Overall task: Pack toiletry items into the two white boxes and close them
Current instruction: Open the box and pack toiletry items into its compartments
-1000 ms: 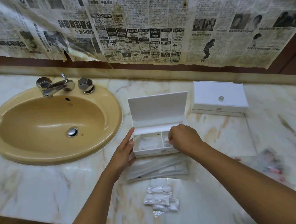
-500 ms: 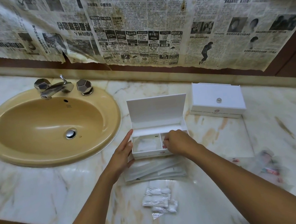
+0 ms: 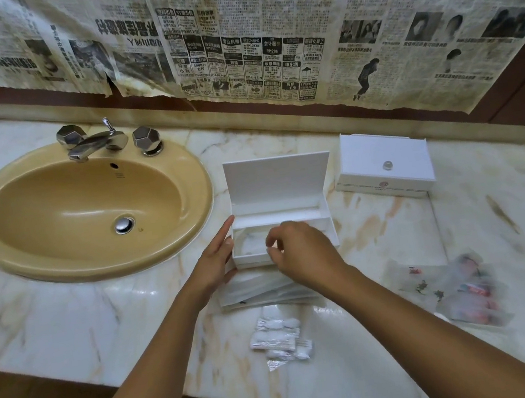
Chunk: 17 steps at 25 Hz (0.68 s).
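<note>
White cardboard under my hands: the open box [image 3: 281, 230] sits on the marble table [image 3: 67, 316] just right of the sink [image 3: 88, 207], lid standing up. My left hand [image 3: 215, 260] lies flat with straight fingers against its left wall. My right hand [image 3: 300, 254] hovers over the box with fingers curled; whether it pinches anything, I cannot tell. The closed box [image 3: 383, 163] waits further right, cotton packets [image 3: 281, 335] near me.

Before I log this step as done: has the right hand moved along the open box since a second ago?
Yes. The right hand has shifted left along the open white box, from its right compartment toward the middle, nearer the sink.
</note>
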Available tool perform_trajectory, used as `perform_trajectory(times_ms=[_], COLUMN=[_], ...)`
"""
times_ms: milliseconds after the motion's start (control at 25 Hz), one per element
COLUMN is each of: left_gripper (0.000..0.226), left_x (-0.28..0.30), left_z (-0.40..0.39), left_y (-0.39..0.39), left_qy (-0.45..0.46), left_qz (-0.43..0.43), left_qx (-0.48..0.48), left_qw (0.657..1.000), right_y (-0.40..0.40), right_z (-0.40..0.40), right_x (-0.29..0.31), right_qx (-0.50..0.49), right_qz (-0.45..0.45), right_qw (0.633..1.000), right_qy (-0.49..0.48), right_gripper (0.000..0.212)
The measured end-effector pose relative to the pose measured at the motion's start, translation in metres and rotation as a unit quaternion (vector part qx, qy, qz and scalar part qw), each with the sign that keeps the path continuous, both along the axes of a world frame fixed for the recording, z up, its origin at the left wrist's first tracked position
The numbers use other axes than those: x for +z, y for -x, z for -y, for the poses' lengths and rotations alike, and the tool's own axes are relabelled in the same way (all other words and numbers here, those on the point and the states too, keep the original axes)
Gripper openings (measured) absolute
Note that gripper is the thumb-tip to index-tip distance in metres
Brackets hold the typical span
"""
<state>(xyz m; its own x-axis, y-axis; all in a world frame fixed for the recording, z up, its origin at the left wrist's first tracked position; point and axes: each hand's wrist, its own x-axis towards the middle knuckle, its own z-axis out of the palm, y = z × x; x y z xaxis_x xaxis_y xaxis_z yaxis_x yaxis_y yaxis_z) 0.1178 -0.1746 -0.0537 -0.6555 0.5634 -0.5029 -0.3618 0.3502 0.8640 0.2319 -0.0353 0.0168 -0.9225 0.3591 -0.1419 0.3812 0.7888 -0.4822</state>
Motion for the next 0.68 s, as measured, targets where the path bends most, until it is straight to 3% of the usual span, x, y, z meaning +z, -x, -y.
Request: perform_trajectory(times_ms=[280,680], left_gripper=[0.041,0.04], left_x=[0.001,0.003], left_z=[0.0,0.0], left_y=[-0.001,-0.002], left_qy=[0.006,0.003], left_qz=[-0.004,0.004], left_qx=[-0.006,0.0], left_qw=[1.0,1.0], right_y=[-0.022,-0.031], right_z=[0.023,0.039], right_x=[-0.023,-0.057], right_qx=[0.107,0.143], right_qz=[0.168,0.209], right_qw=[0.98,0.966], right_qy=[-0.009,-0.059], right_gripper=[0.026,0.026])
